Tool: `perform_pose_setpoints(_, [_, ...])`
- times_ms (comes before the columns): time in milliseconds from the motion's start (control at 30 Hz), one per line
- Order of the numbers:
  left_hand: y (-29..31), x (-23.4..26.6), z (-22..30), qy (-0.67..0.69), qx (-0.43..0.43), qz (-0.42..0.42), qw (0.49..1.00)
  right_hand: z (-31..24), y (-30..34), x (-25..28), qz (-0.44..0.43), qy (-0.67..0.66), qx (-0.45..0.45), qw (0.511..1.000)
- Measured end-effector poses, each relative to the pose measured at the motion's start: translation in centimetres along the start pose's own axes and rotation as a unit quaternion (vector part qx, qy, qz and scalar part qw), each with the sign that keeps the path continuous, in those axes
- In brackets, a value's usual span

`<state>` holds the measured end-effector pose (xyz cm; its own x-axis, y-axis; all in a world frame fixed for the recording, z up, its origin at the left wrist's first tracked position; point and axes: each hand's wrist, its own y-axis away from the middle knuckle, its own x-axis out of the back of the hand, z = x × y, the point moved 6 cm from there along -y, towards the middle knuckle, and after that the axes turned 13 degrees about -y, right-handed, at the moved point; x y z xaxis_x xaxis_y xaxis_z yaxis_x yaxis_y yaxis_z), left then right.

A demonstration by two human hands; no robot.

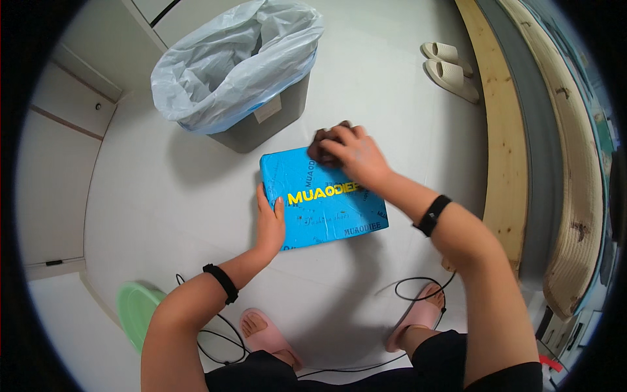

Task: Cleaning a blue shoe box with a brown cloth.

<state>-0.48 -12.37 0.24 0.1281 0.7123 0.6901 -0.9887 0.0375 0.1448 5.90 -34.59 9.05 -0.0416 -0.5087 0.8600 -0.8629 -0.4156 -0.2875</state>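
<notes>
A flat blue cardboard box with yellow and dark printing lies in front of me, its lid side up. My left hand grips its left edge, thumb on the top face and fingers along the side. At the far edge of the lid, my right hand presses a crumpled dark brown cloth against the box. Part of the cloth is hidden under my fingers. Whether the box rests on the floor or is held a little above it, I cannot tell.
A grey bin lined with a whitish plastic bag stands beyond the box. Cream slippers lie at the far right by a wooden bed frame. A green basin sits at lower left. Black cables run near my pink slippers.
</notes>
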Motion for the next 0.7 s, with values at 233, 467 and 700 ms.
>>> perform_pose_setpoints(233, [0.0,0.0,-0.5,0.072,0.026,-0.033,0.996,-6.1,8.1,-1.5,-0.104,-0.096,0.016,0.990])
perform_pose_setpoints(467, [-0.4,-0.4,-1.3,0.091,-0.007,-0.024,0.996,-15.0,9.8,-4.3,-0.172,-0.167,0.123,0.963])
perform_pose_setpoints(700, [0.1,0.5,-0.3,0.060,0.001,-0.034,0.998,-2.0,10.6,2.2,-0.172,-0.102,0.008,0.980])
